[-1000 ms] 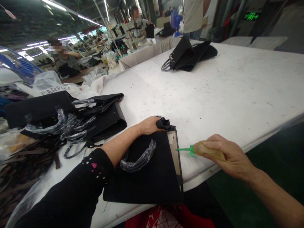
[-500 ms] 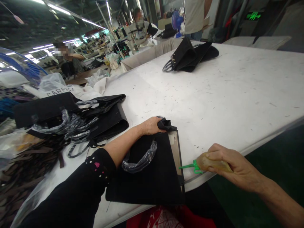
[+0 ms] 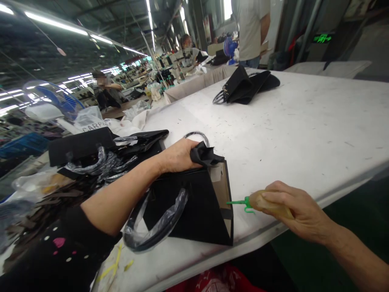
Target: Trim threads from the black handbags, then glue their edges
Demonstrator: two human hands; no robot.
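A black handbag (image 3: 188,207) stands on the white table in front of me, its beige inner side panel (image 3: 221,186) exposed on the right. My left hand (image 3: 180,155) is closed on the bag's top edge, beside a bunched flap of black lining (image 3: 206,155). One plastic-wrapped handle (image 3: 162,227) droops over the near face; another loops up behind my hand. My right hand (image 3: 287,207) grips a yellowish glue bottle (image 3: 263,202). Its green nozzle (image 3: 237,202) points left, the tip at or very near the side panel; contact is hard to tell.
More black bags (image 3: 82,148) with wrapped handles lie piled at left, beside dark brown strips (image 3: 45,211). Another black bag pair (image 3: 243,87) rests toward the table's far side. A blue fan (image 3: 67,99) is at left; people are in the background.
The bag has tipped more upright and opened at its side, its near handle swinging lower left. My left hand moved slightly left and up. The bottle's nozzle has shifted slightly up and left.
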